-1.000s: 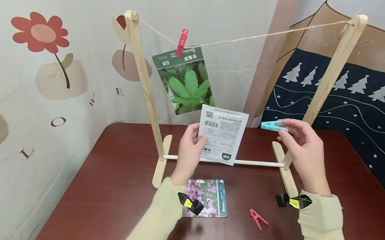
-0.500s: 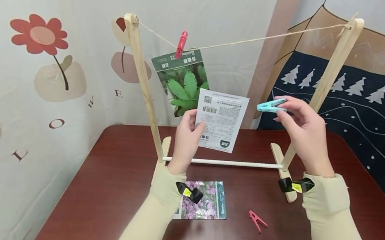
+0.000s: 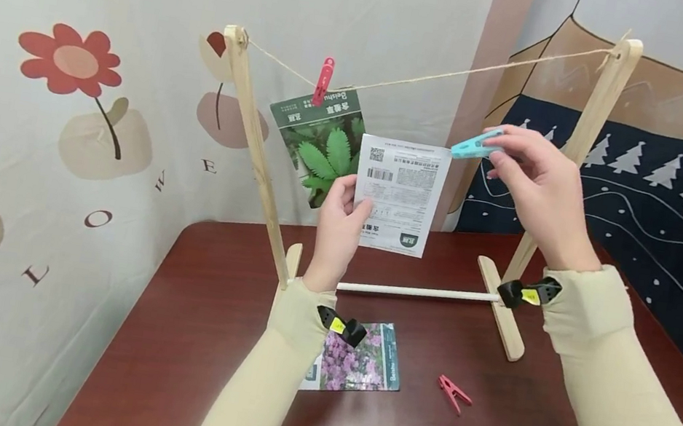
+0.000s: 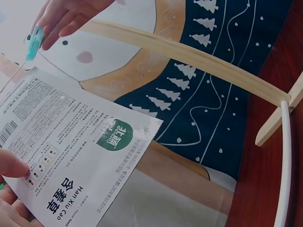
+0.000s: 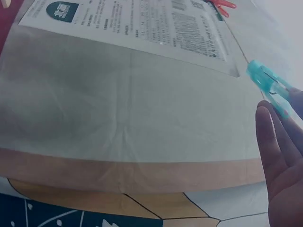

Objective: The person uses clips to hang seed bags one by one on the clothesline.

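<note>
My left hand (image 3: 340, 231) pinches a white seed packet (image 3: 402, 196) by its left edge, thumb on the printed back. The packet hangs in the air in front of the rack, its upper edge below the string (image 3: 428, 79). My right hand (image 3: 540, 187) pinches a light-blue clothespin (image 3: 476, 145) between thumb and fingers, its nose close to the packet's top right corner. In the right wrist view a small gap shows between the clothespin (image 5: 265, 78) and the packet (image 5: 156, 28). A red clothespin (image 3: 324, 82) holds a green-leaf seed packet (image 3: 325, 144) on the string.
A wooden rack with a left post (image 3: 256, 149) and right post (image 3: 584, 139) stands on the dark red table (image 3: 192, 367), joined low by a white rod (image 3: 418, 293). A purple-flower packet (image 3: 362, 360) and a red clothespin (image 3: 454, 393) lie on the table in front.
Both hands have risen toward the string, carrying the white packet and the blue clothespin. The clothespin has moved up and left to the packet's top corner.
</note>
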The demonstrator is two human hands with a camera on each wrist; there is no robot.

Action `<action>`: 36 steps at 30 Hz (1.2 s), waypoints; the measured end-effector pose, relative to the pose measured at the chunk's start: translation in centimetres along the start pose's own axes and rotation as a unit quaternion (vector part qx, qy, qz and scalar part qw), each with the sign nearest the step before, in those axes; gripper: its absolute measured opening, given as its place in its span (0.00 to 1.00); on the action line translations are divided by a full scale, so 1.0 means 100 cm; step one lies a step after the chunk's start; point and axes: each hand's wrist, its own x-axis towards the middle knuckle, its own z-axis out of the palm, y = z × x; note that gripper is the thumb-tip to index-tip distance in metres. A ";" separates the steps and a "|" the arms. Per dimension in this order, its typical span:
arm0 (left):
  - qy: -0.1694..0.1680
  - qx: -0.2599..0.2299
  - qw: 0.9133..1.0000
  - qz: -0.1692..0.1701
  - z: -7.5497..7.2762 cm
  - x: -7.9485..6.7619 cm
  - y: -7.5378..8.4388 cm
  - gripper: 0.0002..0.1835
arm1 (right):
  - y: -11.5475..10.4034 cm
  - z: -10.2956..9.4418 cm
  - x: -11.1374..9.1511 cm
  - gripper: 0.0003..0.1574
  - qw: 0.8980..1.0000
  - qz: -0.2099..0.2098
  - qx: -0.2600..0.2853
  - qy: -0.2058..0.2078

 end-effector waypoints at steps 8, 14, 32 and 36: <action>-0.004 0.020 1.000 0.021 -0.001 0.011 0.006 0.17 | -0.002 -0.003 0.023 0.15 1.000 -0.006 -0.017 0.009; -0.002 0.027 0.999 0.023 0.000 0.018 0.014 0.17 | -0.010 -0.003 0.041 0.15 0.999 -0.016 -0.038 0.007; 0.017 -0.027 0.999 0.022 0.019 0.031 0.019 0.17 | -0.044 0.004 0.081 0.16 0.999 -0.004 -0.043 -0.011; 0.020 -0.028 0.999 0.028 0.018 0.034 0.020 0.17 | -0.051 0.007 0.090 0.16 0.998 0.002 -0.053 -0.016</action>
